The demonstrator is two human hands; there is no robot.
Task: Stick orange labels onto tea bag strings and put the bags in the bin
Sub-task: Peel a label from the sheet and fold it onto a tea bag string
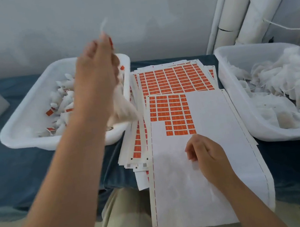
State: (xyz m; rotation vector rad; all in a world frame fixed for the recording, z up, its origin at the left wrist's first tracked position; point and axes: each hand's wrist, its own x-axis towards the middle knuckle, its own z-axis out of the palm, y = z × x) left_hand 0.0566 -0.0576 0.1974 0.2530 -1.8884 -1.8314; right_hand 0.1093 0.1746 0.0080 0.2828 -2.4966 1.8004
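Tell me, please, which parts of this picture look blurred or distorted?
Head view: the left hand and the tea bag it holds over the left bin rim are smeared by motion blur; the right hand on the label sheet is sharper; the wide lens slightly bows the pipes; lighting is soft, without glare.

Head-worn view, down, close over table [9, 170].
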